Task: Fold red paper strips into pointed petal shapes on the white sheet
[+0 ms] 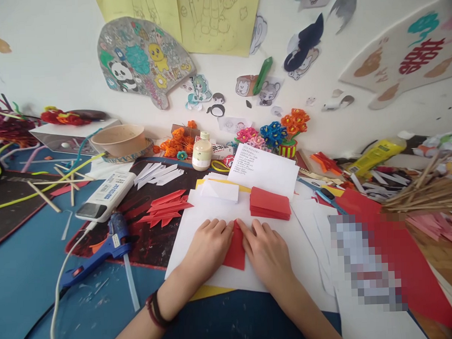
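Note:
A small red paper piece (234,253) lies on a stack of white sheets (184,240), between my two hands. My left hand (210,249) has its fingers curled together at the paper's upper left edge. From the other side, my right hand (268,252) pinches the top edge with thumb and forefinger, where a narrow fold seems to show. The underside of the fold is hidden by my fingers. Just beyond my right hand sits a pile of red paper rectangles (269,203). Folded red paper pieces (168,208) lie to the left, on a dark mat.
A blue glue gun (115,242) and a white power strip (104,196) with a cable stand at left. Behind are a bottle (202,153), a handwritten sheet (263,170) and pipe-cleaner flowers (272,133). At right lie a large red sheet (395,242) and wooden sticks (434,187).

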A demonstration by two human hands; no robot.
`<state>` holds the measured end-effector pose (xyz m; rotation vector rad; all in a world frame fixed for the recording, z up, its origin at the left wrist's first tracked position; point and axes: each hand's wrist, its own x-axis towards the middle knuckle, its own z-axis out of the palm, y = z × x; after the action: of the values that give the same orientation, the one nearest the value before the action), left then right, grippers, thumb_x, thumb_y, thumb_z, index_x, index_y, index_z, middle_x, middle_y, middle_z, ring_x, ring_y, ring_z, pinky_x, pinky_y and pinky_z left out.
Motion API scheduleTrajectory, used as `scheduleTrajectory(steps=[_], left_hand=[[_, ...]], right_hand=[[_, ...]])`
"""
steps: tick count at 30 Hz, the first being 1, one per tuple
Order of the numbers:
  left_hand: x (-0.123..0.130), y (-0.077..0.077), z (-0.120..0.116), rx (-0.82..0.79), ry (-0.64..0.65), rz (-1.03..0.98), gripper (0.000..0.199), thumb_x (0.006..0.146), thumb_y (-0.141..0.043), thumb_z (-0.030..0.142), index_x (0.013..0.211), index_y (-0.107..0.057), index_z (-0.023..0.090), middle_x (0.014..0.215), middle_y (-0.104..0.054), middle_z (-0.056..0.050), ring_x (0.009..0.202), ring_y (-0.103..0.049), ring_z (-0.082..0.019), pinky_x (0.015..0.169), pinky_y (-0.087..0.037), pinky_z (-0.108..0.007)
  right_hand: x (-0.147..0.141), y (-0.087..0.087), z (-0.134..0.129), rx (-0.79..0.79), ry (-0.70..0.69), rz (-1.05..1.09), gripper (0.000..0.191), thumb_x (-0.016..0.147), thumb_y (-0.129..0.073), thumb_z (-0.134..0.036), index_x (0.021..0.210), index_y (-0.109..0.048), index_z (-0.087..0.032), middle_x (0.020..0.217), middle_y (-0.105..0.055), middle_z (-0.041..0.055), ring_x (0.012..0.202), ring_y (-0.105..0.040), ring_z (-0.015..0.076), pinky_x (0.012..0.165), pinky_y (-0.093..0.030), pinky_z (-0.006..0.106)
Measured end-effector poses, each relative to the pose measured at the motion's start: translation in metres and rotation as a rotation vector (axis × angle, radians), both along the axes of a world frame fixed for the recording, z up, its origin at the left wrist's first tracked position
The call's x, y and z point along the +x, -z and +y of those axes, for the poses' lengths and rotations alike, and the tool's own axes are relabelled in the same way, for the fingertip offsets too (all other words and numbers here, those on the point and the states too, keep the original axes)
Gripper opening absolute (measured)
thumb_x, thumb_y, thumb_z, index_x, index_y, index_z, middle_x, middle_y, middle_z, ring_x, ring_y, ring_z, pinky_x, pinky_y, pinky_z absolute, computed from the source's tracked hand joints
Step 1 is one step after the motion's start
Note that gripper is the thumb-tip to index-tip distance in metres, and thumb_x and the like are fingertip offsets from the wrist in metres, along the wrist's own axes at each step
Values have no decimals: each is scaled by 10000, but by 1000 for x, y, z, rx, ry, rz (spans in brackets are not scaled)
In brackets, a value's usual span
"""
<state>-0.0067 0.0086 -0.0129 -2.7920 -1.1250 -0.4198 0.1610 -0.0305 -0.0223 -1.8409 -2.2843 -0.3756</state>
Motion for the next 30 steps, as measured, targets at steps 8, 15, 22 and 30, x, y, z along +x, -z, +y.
scheduleTrajectory(steps=[8,15,22,30], left_hand=[[0,0,0,-14,-8,-4,232,936,-435,141,1128,-565,126,782,-554,-40,714,-518,-200,631,-398,-338],[0,0,2,-7,-36,-9,212,946,-414,165,1069,-587,158,770,-552,-37,712,-520,-198,618,-374,-338],[0,1,2,-18,-42,-29,234,952,-406,179,1102,-585,169,764,-553,-32,717,-523,-197,621,-381,-343],[-1,-2,1,-36,-61,-9,238,957,-402,193,1108,-585,178,783,-564,-36,732,-528,-197,617,-384,-339]], right_hand=[[6,-5,3,-27,-26,25,419,904,-490,-202,1311,-548,-280,881,-599,54,734,-521,190,598,-357,315],[13,-5,2,15,-140,90,414,884,-484,-147,1278,-584,-225,782,-571,29,674,-501,153,612,-370,295],[11,1,-5,57,-141,112,398,866,-469,-117,1223,-629,-195,759,-583,32,677,-513,157,599,-362,297],[10,4,-9,52,-45,191,358,858,-506,-145,1165,-666,-238,761,-605,15,674,-540,152,557,-343,284]])
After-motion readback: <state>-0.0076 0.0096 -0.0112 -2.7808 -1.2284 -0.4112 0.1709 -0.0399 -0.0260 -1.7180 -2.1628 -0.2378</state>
